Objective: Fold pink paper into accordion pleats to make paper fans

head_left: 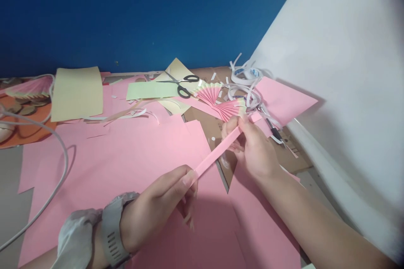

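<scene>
A narrow pink paper strip [217,151] stretches slantwise between my two hands, above large pink paper sheets [126,155]. My left hand [167,191] pinches its lower end between thumb and fingers. Farther up, my right hand [252,145] grips the strip near its upper end, thumb on top; a short end sticks out beyond the thumb. Just behind the right hand lies a pleated pink paper fan [225,101] with pale yellow-green edges. Open black-handled scissors [181,84] rest on green paper left of the fan.
Curled white strips [246,77] and a black pen [275,132] lie beside a pink square [282,101] at the right. A pale yellow sheet [77,94] stands at the back left, near a white cable [65,162]. A blue wall [142,17] and a white panel [344,71] bound the work surface.
</scene>
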